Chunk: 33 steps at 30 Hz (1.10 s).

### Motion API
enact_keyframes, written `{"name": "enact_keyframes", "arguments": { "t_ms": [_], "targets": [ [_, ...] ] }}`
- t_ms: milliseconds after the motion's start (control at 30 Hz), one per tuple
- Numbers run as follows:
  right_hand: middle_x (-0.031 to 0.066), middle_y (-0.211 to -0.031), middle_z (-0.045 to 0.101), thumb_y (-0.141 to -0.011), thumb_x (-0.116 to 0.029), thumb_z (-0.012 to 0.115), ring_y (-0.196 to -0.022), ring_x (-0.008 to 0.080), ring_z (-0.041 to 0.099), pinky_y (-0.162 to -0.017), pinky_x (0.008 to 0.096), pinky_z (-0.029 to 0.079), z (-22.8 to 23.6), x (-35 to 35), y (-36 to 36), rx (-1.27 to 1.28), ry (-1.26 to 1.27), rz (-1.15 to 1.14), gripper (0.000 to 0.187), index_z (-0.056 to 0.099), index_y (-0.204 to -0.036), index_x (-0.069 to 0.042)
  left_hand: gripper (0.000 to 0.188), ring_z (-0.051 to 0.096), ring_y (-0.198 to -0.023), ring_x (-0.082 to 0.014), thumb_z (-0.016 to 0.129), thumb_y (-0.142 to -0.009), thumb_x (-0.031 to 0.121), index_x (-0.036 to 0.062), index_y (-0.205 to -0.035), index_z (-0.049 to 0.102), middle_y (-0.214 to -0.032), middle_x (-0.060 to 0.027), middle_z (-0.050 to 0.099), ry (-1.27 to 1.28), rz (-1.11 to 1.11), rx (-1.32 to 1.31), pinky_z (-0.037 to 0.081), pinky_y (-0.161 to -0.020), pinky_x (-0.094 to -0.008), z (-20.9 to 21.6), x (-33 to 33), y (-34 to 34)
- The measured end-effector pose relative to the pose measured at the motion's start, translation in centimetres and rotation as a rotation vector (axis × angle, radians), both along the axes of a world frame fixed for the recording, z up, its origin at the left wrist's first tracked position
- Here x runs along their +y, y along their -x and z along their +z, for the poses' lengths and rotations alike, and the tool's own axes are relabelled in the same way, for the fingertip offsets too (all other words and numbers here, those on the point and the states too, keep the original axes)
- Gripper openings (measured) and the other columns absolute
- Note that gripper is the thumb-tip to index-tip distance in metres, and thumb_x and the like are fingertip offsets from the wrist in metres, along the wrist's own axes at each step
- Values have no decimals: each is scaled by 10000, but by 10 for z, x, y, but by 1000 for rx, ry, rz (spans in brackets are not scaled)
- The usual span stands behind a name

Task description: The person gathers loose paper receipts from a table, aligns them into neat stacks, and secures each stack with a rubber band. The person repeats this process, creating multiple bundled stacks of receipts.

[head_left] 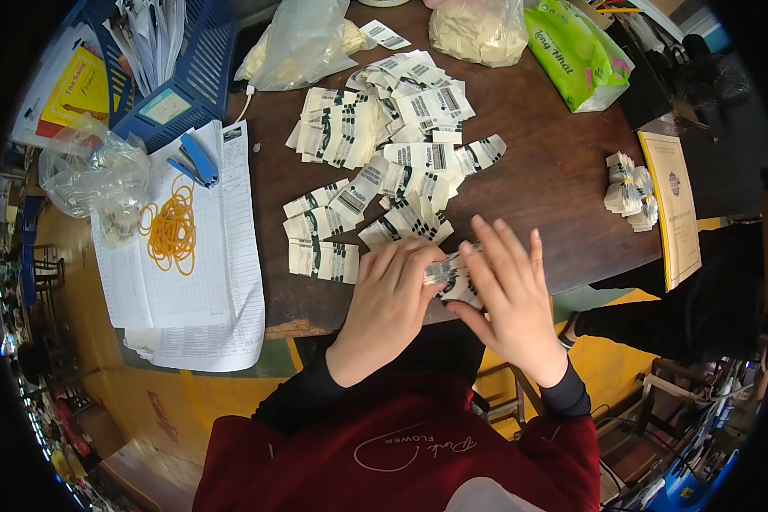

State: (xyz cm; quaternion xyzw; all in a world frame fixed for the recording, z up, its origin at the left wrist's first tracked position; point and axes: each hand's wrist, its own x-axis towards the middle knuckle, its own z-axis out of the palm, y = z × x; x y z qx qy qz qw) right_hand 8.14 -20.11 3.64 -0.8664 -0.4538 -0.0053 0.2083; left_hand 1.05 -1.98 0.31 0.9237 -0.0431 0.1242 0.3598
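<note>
Close to the table's front edge, my left hand curls its fingers round a small stack of printed white labels. My right hand is on the stack's other side, its fingers stretched out and spread, with index finger and thumb touching the labels. Just beyond both hands lies a loose heap of similar labels, white with black and dark green print. Several of them lie beside my left hand. The far side of the stack is partly hidden by my fingers.
Left are tangled yellow rubber bands, a blue stapler, paper sheets, a plastic bag and a blue file rack. Bundled labels and a yellow-edged booklet lie right. Filled bags and a green tissue pack stand behind.
</note>
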Motion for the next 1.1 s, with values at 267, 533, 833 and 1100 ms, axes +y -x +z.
{"name": "enact_keyframes", "arguments": {
  "t_ms": [267, 533, 833, 1100],
  "targets": [
    [139, -1270, 547, -790, -100, 714, -1184, 316, 551, -1024, 449, 455, -13, -5, -10, -51, -76, 85, 599, 520, -1354, -53, 552, 496, -1177, -328, 692, -837, 129, 25, -1320, 448, -1272, -135, 498, -120, -43, -21, 387, -989, -446, 1, -2, 4],
    [161, -1281, 523, -805, -57, 631, -1180, 356, 536, -1001, 439, 464, -28, -5, 2, 38, -132, 107, 608, 471, -1390, -14, 587, 471, -1213, -345, 684, -847, 144, -7, -1352, 427, -1300, -157, 465, -143, -130, 3, 395, -1025, -452, 1, -1, 2],
    [136, -1209, 523, -802, -24, 589, -1082, 306, 547, -948, 405, 476, -23, -6, 4, -41, -63, 127, 557, 508, -1353, 7, 485, 504, -1153, -331, 657, -862, 141, -49, -1269, 474, -1233, -171, 499, -169, -159, -55, 417, -995, -428, 3, -4, 5],
    [124, -1163, 558, -778, -20, 602, -1053, 302, 553, -931, 398, 455, -23, -6, 7, -180, -40, 132, 581, 503, -1350, 18, 420, 512, -1127, -298, 554, -850, 110, -70, -1226, 495, -1200, -174, 499, -249, -150, -109, 432, -991, -406, 1, -4, 11]
  ]
}}
